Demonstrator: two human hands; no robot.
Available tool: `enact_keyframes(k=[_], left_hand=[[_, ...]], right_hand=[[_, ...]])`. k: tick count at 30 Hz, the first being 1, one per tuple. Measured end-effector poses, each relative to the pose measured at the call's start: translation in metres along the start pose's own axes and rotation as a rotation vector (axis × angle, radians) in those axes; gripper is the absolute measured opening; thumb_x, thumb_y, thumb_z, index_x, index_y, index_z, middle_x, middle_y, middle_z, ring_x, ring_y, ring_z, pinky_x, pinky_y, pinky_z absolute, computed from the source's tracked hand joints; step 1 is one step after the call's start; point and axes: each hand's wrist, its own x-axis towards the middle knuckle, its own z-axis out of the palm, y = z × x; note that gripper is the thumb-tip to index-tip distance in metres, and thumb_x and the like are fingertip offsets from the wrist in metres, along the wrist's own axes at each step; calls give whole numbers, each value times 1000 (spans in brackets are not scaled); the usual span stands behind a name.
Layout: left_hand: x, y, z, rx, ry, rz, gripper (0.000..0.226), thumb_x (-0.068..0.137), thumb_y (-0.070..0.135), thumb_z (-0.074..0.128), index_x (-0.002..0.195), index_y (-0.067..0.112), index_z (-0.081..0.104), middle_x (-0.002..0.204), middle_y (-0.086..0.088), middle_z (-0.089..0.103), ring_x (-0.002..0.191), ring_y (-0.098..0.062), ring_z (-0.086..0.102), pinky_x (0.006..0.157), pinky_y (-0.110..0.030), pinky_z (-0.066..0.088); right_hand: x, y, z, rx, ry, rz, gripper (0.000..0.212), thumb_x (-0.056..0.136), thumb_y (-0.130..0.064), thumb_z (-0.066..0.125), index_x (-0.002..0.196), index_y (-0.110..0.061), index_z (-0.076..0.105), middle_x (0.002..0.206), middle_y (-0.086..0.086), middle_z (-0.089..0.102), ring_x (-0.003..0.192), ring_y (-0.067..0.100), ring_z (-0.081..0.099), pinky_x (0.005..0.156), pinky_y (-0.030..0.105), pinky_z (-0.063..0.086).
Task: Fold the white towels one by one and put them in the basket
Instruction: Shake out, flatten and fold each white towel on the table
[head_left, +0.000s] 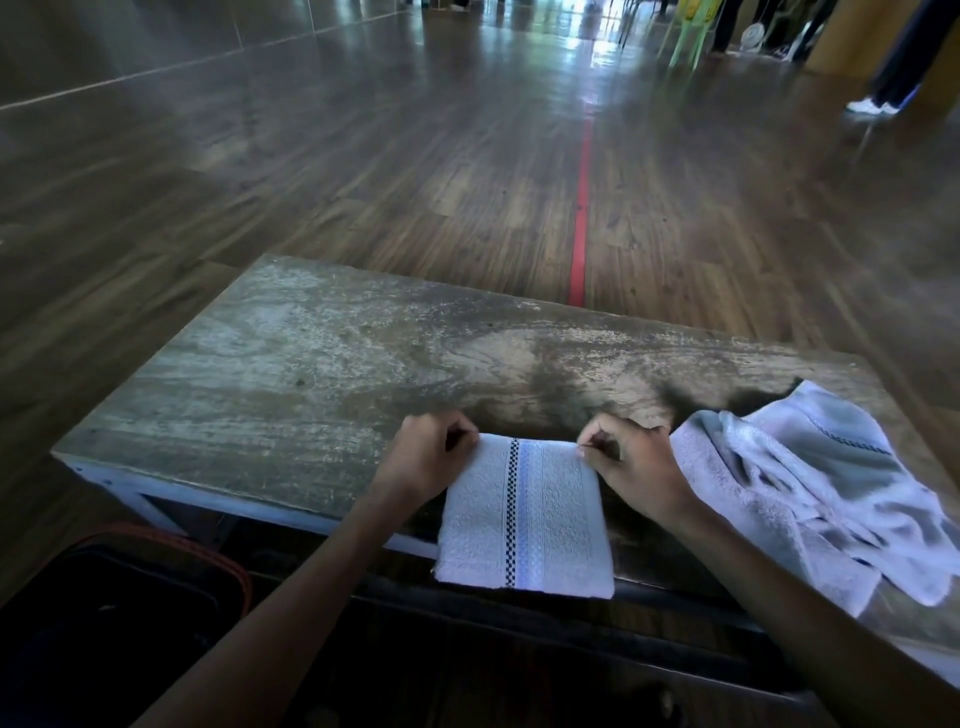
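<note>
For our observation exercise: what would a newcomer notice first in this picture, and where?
First, the folded white towel with its checked stripe, overhanging the near edge of the worn table, its far corners pinched by the left hand and right hand. Then the crumpled towel heap at the table's right end, and the red line on the floor beyond.

A worn, scuffed grey-brown wooden surface with a pale painted edge stands on a dark plank floor. A folded white terry towel with a black-and-white checked stripe lies at its near edge, overhanging it. Just to the right lies a crumpled heap of white towels.
</note>
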Motion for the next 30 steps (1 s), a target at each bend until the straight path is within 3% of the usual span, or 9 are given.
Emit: enact_keyframes(k=[4, 8, 11, 13, 19, 23, 25, 27, 30], left_hand=[[-7, 16, -1, 222, 66, 90, 19, 87, 21, 57, 104, 24, 66, 107, 3, 65, 91, -20, 63, 78, -34, 49], [-23, 31, 4, 433, 56, 279, 26, 94, 26, 41, 105, 23, 64, 115, 7, 62, 105, -17, 59, 87, -31, 35], [-38, 26, 18, 522, -38, 307, 49, 94, 36, 23, 122, 17, 58, 134, 0, 55, 130, -21, 46, 99, -41, 37], [-46, 21, 24, 607, -81, 295, 55, 94, 38, 23, 129, 10, 55, 136, -7, 54, 131, -27, 45, 96, -48, 44], [-47, 14, 36, 624, -114, 238, 60, 95, 41, 23, 137, 6, 46, 146, -12, 42, 136, -29, 38, 100, -57, 40], [-31, 19, 40, 572, -198, 187, 78, 86, 51, -6, 151, 12, 11, 159, -5, 3, 147, -22, -2, 116, -55, 11], [-19, 22, 43, 541, -201, 166, 81, 82, 53, -11, 151, 14, 4, 160, -3, -4, 146, -20, -9, 117, -54, 3], [-7, 24, 46, 514, -196, 147, 76, 87, 53, -6, 151, 14, 4, 160, -2, -3, 146, -19, -10, 115, -54, 0], [9, 28, 48, 504, -197, 123, 63, 98, 46, 11, 151, 13, 5, 160, -2, -3, 146, -18, -10, 116, -54, 0]], right_hand=[[-4, -6, 3, -403, 155, -202, 9, 81, -28, 58, 74, -30, 64, 82, -11, 56, 84, 13, 54, 73, 33, 26], [-17, -20, 8, -561, 250, -308, 16, 79, -18, 55, 83, -19, 71, 85, -2, 57, 77, 20, 55, 70, 33, 32], [-41, -39, 22, -518, 189, -160, 40, 84, -28, 42, 111, -10, 65, 105, 5, 62, 96, 25, 59, 81, 40, 43], [-56, -49, 35, -512, 92, -11, 57, 86, -42, 37, 122, -3, 59, 123, 12, 61, 115, 29, 57, 94, 45, 44], [-64, -38, 47, -487, -19, 40, 76, 89, -56, 26, 143, -3, 36, 152, 12, 29, 142, 21, 23, 112, 44, 15], [-46, -29, 39, -435, -93, 23, 85, 83, -63, 9, 150, -11, 14, 159, 3, 3, 144, 9, -5, 115, 41, -2], [-33, -23, 33, -424, -145, 45, 88, 78, -66, 1, 151, -16, 4, 159, -2, -8, 140, 3, -17, 115, 40, -9], [-20, -17, 28, -412, -173, 68, 88, 77, -66, -1, 151, -18, 0, 159, -3, -11, 137, 1, -20, 116, 40, -10], [-7, -13, 23, -397, -208, 91, 76, 91, -61, 16, 151, -18, -2, 158, -3, -12, 141, 4, -18, 116, 41, -10]])
